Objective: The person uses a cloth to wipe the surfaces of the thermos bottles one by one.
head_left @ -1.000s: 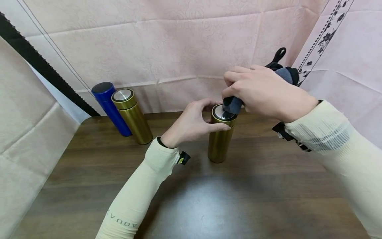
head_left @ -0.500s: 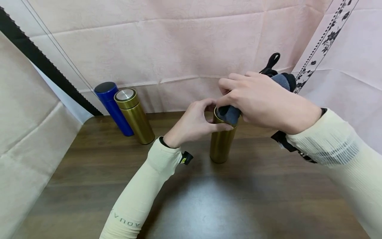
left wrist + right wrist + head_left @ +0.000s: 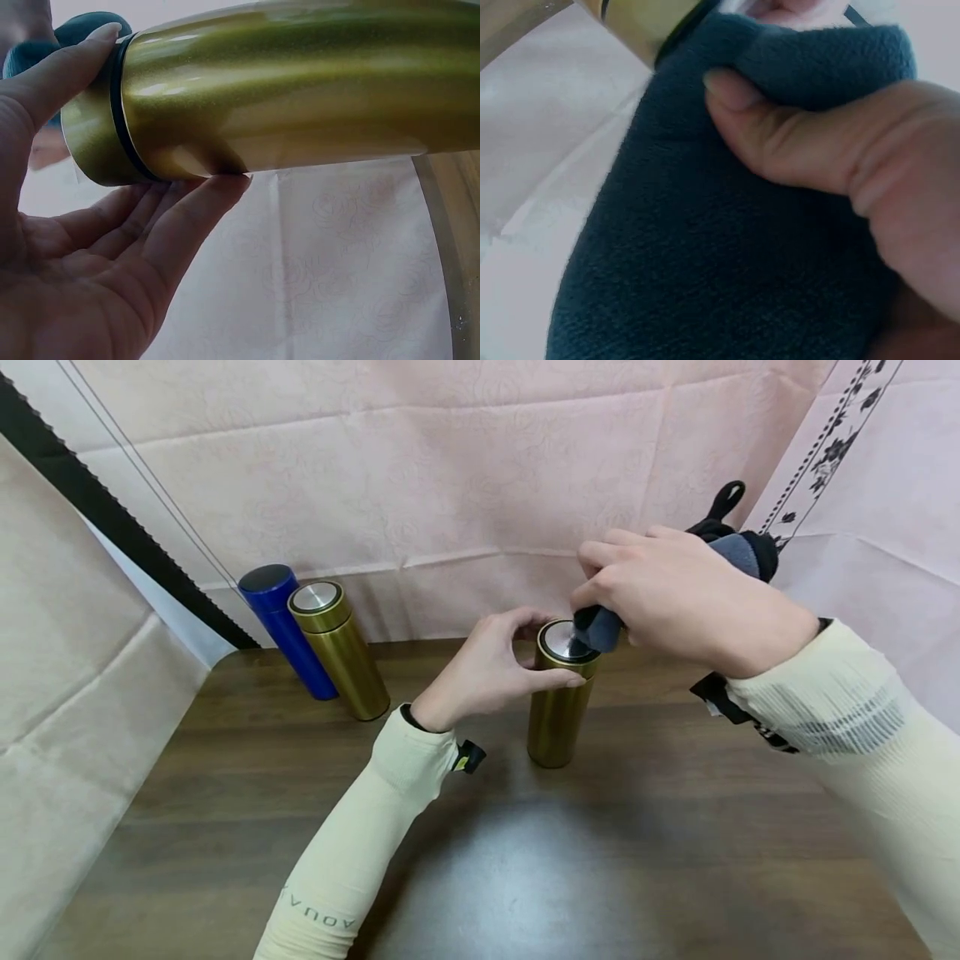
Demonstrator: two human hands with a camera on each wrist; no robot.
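Observation:
A gold vacuum flask with a silver-topped lid stands upright on the wooden table. My left hand grips it near the lid, thumb on the near side and fingers round the far side. In the left wrist view the thumb lies across the seam below the lid of the flask. My right hand holds a dark blue-grey cloth, whose bunched end touches the right part of the lid top. The right wrist view shows the thumb pressing into the plush cloth, which hangs down in a broad fold.
A second gold flask and a blue flask stand side by side at the back left of the table. A pale pink patterned cloth hangs behind the table and along its sides.
My right hand moved left with the cloth across the lid top, covering it, then back right, so the silver top shows again. The left hand keeps its grip on the flask.

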